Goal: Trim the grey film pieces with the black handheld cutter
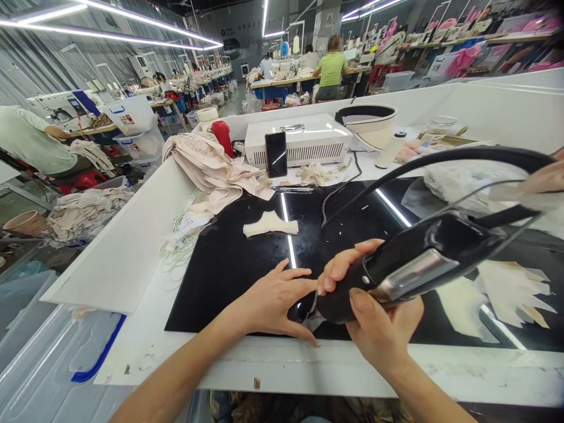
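My left hand (277, 294) lies with fingers spread on the black work surface (220, 282), close to its front edge. Between its thumb and forefinger shows a small glossy black part (303, 308); whether it belongs to the tool, I cannot tell. My right hand (383, 323) is wrapped round a bulky black handheld tool (423, 252) with a shiny metal plate on its side. The tool slants up to the right, its lower end close to my left hand. A cream fabric piece (269, 224) lies flat beyond my hands. More cream pieces (511, 294) lie right of the tool, partly overlapping.
A thick black cable (440, 158) arches over the right side. Behind stand a phone (276, 154), a vented white box (297, 138) and a red bottle (222, 138). Beige fabric (207, 164) is heaped back left. A blurred, hand-like shape (546, 176) shows at the right edge.
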The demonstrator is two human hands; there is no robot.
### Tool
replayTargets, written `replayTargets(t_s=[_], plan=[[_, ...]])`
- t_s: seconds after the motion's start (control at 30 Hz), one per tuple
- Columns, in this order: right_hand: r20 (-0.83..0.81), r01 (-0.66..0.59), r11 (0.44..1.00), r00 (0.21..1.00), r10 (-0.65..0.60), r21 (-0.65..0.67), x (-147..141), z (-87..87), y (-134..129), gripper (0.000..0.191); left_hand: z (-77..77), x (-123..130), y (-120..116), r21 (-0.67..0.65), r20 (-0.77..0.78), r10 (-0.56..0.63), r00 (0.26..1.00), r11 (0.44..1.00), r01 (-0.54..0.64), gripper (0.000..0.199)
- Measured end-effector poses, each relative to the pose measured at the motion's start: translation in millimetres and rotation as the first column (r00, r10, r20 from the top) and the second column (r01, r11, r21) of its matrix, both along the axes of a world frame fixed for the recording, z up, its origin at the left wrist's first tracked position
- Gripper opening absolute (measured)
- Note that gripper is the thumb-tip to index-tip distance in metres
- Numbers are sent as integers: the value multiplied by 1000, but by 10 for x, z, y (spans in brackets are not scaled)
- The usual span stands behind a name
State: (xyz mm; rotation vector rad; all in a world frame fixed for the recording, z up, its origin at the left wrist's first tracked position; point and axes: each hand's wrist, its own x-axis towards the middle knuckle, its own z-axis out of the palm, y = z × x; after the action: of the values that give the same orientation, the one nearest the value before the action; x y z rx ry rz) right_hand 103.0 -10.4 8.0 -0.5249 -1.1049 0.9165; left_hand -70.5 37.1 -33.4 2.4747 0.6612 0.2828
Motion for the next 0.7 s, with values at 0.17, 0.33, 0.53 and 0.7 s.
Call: replayTargets(t_s=[0.17, 0.33, 0.53, 0.7], plan=[[-26, 31, 999, 999, -31, 10, 99, 72, 24, 36, 45, -48, -21, 10, 51, 15, 999, 1000, -16, 63], [-9, 124, 992, 992, -124, -22, 241, 130, 80, 33, 168, -142, 4, 86, 5, 16, 1000, 996, -17, 12], [-2, 232, 972, 973, -232, -42, 326, 158, 121, 35, 172, -333, 138, 255, -30, 135, 990, 959, -123, 12], [13, 227, 973, 974, -226, -43, 322, 123, 119, 36, 106, -310, 131, 378, 115, 338, 934, 855, -356, 21]])
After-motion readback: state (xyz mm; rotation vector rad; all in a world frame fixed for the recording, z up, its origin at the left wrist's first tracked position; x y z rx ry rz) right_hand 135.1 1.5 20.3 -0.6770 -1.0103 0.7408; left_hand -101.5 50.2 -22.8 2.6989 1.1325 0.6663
